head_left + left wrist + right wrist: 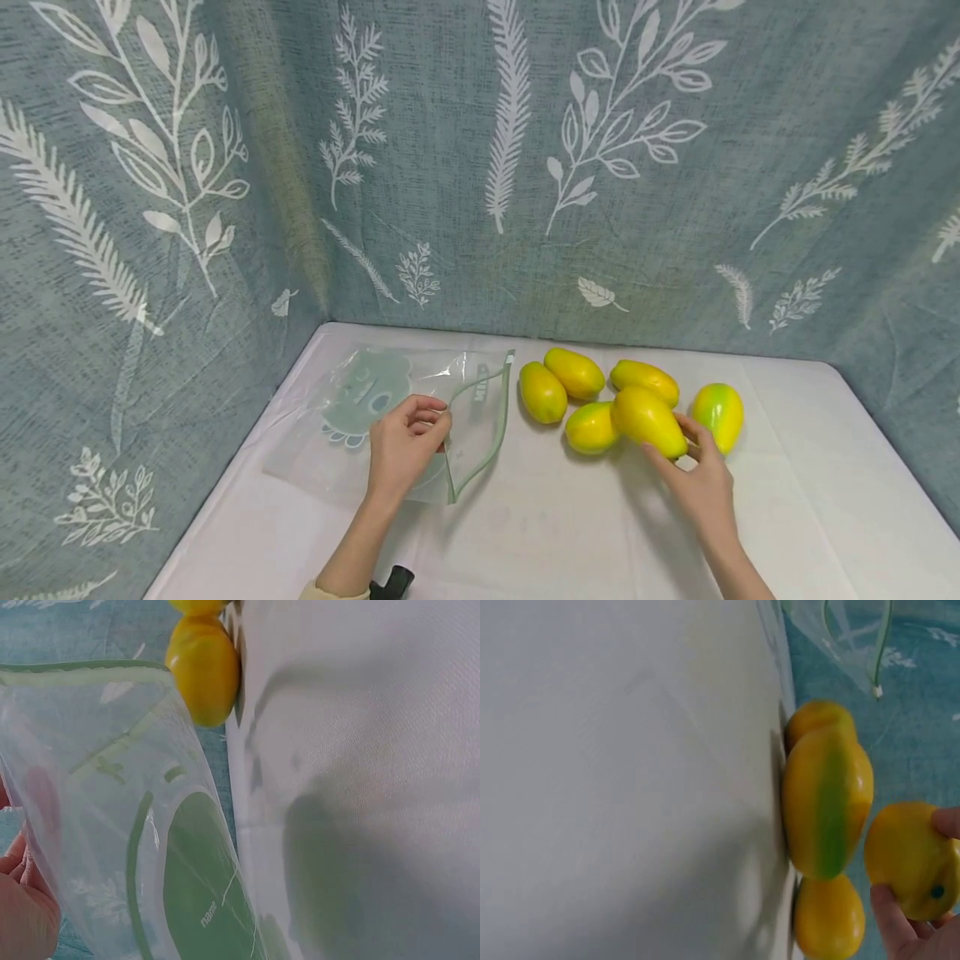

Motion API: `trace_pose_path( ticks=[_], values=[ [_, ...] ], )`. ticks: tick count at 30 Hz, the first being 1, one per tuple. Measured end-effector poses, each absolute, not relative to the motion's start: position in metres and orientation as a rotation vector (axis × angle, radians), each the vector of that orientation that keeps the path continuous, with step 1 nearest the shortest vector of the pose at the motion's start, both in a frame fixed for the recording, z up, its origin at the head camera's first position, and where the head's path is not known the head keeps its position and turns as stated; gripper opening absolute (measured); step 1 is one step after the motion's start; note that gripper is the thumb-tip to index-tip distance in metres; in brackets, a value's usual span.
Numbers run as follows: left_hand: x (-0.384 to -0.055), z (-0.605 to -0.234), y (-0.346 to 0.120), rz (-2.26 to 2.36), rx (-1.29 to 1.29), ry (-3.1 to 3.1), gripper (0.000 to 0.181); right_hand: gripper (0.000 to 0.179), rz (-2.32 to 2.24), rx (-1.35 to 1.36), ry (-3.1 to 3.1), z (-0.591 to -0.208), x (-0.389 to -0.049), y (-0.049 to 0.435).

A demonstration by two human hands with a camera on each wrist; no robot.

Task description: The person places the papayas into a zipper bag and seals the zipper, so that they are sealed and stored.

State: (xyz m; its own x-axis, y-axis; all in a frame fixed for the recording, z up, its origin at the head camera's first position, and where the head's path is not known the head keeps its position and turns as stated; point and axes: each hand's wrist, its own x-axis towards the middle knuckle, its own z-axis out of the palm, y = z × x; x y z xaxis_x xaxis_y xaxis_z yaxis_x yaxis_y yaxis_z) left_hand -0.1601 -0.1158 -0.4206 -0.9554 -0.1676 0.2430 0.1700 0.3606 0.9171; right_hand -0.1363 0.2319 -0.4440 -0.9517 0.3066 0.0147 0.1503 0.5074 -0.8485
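My left hand (405,437) pinches the edge of a clear plastic zip bag (427,367) with a green rim and a green animal-face print. The bag's mouth faces right and gapes apart, as the left wrist view also shows. My right hand (701,483) grips a yellow mango (648,421) by its near end, thumb on one side and fingers on the other. In the right wrist view this mango (904,859) hangs off the table, with a dark spot at its end. Several other mangoes (573,373) lie between the bag and my right hand.
A yellow-green mango (717,417) lies right of the held one. White cloth covers the table (555,533). Blue-green curtains (450,167) with white leaf prints stand behind and at both sides. A black object (393,582) shows by the left wrist.
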Motion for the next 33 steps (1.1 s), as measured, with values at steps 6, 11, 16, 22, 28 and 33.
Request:
trace_pose_path(
  ticks=[6, 11, 16, 22, 28, 33],
  values=[
    [-0.159, -0.42, -0.116, -1.626, 0.009, -2.336, 0.006, 0.072, 1.477, -0.302, -2.592, -0.437, -0.137, 0.215],
    [-0.158, -0.419, -0.116, -1.636, 0.013, -2.326, 0.007, 0.07, 1.534, -0.228, -2.599, -0.432, -0.139, 0.198],
    [-0.158, -0.418, -0.115, -1.679, 0.012, -2.309, 0.007, 0.068, 1.573, -0.124, -2.598, -0.429, -0.143, 0.18],
    [-0.157, -0.416, -0.114, -1.711, 0.021, -2.3, 0.008, 0.065, 1.61, -0.014, -2.566, -0.428, -0.147, 0.159],
    [-0.156, -0.414, -0.113, -1.701, 0.032, -2.297, 0.008, 0.061, 1.631, 0.092, -2.546, -0.425, -0.15, 0.141],
    [-0.154, -0.412, -0.112, -1.73, 0.041, -2.277, 0.007, 0.06, 1.655, 0.133, -2.549, -0.424, -0.154, 0.129]
  ],
)
